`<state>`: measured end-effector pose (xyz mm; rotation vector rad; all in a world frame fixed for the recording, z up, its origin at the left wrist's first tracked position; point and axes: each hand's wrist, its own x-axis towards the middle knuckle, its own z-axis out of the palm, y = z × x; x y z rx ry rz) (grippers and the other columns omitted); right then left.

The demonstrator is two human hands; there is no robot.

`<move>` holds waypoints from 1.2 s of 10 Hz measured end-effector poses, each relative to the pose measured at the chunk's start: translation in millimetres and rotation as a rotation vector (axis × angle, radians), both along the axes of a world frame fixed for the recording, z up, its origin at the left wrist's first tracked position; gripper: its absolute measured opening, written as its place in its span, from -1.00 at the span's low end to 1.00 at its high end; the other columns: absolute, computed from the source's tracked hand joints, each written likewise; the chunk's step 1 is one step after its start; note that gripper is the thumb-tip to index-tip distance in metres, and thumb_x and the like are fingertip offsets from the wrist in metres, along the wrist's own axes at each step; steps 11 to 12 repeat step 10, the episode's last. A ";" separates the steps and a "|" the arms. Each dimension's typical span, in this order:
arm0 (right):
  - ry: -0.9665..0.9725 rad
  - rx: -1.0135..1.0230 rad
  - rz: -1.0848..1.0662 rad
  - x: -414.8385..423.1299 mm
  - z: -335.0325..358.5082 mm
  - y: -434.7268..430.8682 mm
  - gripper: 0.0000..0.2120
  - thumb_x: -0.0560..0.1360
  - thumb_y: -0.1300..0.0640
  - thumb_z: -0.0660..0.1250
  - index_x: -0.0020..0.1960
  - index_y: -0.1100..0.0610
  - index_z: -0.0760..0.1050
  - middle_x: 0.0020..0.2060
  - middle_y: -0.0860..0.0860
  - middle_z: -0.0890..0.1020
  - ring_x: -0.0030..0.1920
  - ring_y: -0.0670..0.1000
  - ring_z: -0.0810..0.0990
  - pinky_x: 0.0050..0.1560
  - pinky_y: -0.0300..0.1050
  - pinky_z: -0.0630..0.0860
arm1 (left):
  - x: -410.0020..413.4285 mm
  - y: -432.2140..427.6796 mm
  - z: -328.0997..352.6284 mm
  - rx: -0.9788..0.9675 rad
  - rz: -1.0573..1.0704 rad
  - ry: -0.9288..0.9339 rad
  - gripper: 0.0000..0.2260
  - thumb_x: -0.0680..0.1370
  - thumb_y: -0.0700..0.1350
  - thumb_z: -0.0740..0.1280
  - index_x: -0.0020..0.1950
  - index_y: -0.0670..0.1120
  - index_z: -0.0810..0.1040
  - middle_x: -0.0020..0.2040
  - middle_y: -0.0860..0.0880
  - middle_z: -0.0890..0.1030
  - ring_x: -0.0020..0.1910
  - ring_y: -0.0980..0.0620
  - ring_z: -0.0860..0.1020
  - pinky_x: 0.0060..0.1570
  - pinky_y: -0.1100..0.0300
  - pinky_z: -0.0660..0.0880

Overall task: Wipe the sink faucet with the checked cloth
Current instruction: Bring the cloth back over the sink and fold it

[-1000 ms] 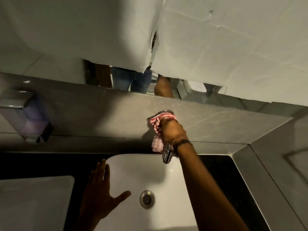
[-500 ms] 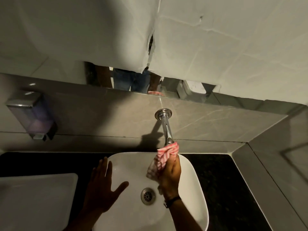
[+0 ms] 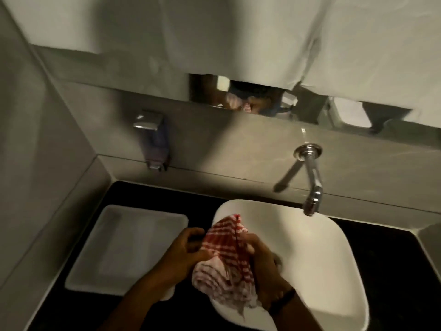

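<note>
We hold the checked cloth [image 3: 229, 256] with both hands over the left edge of the white sink [image 3: 334, 259]; the left hand [image 3: 183, 254] pinches its left side, the grip closed on the fabric, and the right hand [image 3: 262, 261] is also closed on the cloth, with the lower part bunched against the wrist. The faucet [image 3: 312, 182] comes out of the wall at the back right of the sink; the cloth is well apart from it and nothing touches it now. We judge that we are refolding the cloth to find a clean face for wiping; to do this well we should gather the loose hanging end into the palm, so it does not drag in the sink, and keep a flat pad over the fingers; then we wrap this pad around the spout and slide from the wall plate down to the tip. A grey tray [image 3: 124, 247] lies on the dark table [image 3: 143, 194], at the left of the sink.
</note>
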<state>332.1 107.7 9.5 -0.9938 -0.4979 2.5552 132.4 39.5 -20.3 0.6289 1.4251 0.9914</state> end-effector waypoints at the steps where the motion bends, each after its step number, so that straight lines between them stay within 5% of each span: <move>1: -0.162 0.016 0.127 -38.1 -26.5 -8.1 -0.58 0.64 0.10 0.25 0.42 0.27 0.55 0.28 0.27 0.69 0.28 0.28 0.69 0.26 0.13 0.63 | -54.1 -34.6 3.2 0.043 -0.011 0.063 -0.70 0.49 -0.14 0.59 0.13 0.12 0.62 0.15 -0.03 0.73 0.12 0.00 0.71 -0.11 -0.01 0.71; 2: -0.409 0.177 0.193 -92.2 -48.7 -20.0 -0.69 0.67 0.23 0.21 0.35 0.22 0.59 0.12 0.16 0.79 0.10 0.18 0.78 0.01 0.02 0.72 | -111.3 -64.4 -1.1 0.056 -0.036 0.153 -0.69 0.59 -0.25 0.45 0.30 0.02 0.64 0.30 0.00 0.67 0.28 0.02 0.64 0.17 -0.02 0.67; 3: -0.487 0.285 0.319 -141.6 -63.6 -27.2 -0.72 0.67 0.18 0.32 0.36 0.14 0.60 0.20 0.14 0.75 0.14 0.18 0.76 0.08 0.07 0.71 | -163.2 -82.3 -13.6 0.021 -0.110 0.226 -0.50 0.58 -0.39 0.40 0.48 -0.05 0.48 0.43 -0.02 0.54 0.33 -0.03 0.60 0.30 -0.09 0.61; 4: -0.667 0.528 0.434 -192.4 -86.5 -26.0 -0.82 0.64 0.22 0.36 0.21 0.16 0.65 0.24 0.18 0.72 -0.02 0.02 0.70 0.24 0.10 0.64 | -203.6 -89.1 -35.1 -0.020 -0.221 0.335 -0.35 0.54 -0.45 0.42 0.48 0.09 0.35 0.45 0.01 0.45 0.14 0.12 0.67 0.14 0.18 0.65; 5: -0.851 0.756 0.483 -230.5 -116.4 -26.2 -0.80 0.60 0.16 0.38 0.16 0.23 0.66 0.14 0.22 0.73 -0.04 0.11 0.68 0.29 0.19 0.61 | -221.5 -80.1 -70.4 -0.108 -0.236 0.584 -0.38 0.54 -0.43 0.44 0.54 -0.11 0.35 0.52 -0.21 0.39 0.35 -0.07 0.51 0.35 0.05 0.50; 6: -1.025 0.863 0.537 -250.2 -146.7 -24.8 -0.53 0.65 -0.01 0.33 0.47 0.21 0.42 0.38 0.21 0.56 0.35 0.27 0.56 0.40 0.14 0.50 | -226.5 -69.8 -101.7 -0.171 -0.356 0.789 -0.48 0.60 -0.17 0.45 0.53 -0.06 0.38 0.48 -0.15 0.44 0.43 -0.15 0.46 0.50 -0.04 0.37; 7: -1.150 0.954 0.650 -256.6 -170.4 -23.6 -0.36 0.74 -0.01 0.11 0.70 0.19 -0.05 0.55 0.22 0.40 0.45 0.27 0.48 0.46 0.14 0.44 | -223.8 -65.8 -122.5 -0.217 -0.459 0.936 -0.51 0.62 0.02 0.40 0.53 0.05 0.37 0.44 -0.08 0.41 0.35 -0.15 0.51 0.42 -0.06 0.45; 8: -1.214 1.127 0.744 -257.7 -177.0 -26.5 -0.32 0.73 0.02 0.07 0.71 0.17 -0.20 0.52 0.22 0.43 0.44 0.26 0.50 0.44 0.13 0.43 | -220.5 -66.1 -142.5 -0.323 -0.618 1.188 -0.34 0.59 0.07 0.41 0.63 0.05 0.21 0.57 -0.15 0.32 0.37 -0.22 0.50 0.37 -0.12 0.49; 9: -1.222 1.247 0.827 -260.1 -159.8 -21.9 -0.32 0.73 0.00 0.07 0.71 0.14 -0.20 0.47 0.20 0.50 0.42 0.25 0.52 0.43 0.12 0.42 | -214.5 -63.8 -137.8 -0.324 -0.611 1.346 -0.43 0.61 0.14 0.36 0.58 0.07 0.31 0.35 -0.10 0.59 0.21 -0.11 0.63 0.19 -0.03 0.61; 10: -1.160 1.367 0.838 -256.8 -136.3 -34.0 -0.27 0.70 -0.12 0.11 0.71 0.11 -0.17 0.43 0.17 0.54 0.37 0.22 0.56 0.40 0.12 0.48 | -196.1 -74.6 -128.0 -0.137 -0.521 1.622 -0.44 0.18 0.13 0.73 0.11 -0.02 0.74 -0.22 -0.07 0.73 -0.37 -0.02 0.70 -0.47 0.16 0.63; 12: -1.160 1.367 0.838 -256.8 -136.3 -34.0 -0.27 0.70 -0.12 0.11 0.71 0.11 -0.17 0.43 0.17 0.54 0.37 0.22 0.56 0.40 0.12 0.48 | -196.1 -74.6 -128.0 -0.137 -0.521 1.622 -0.44 0.18 0.13 0.73 0.11 -0.02 0.74 -0.22 -0.07 0.73 -0.37 -0.02 0.70 -0.47 0.16 0.63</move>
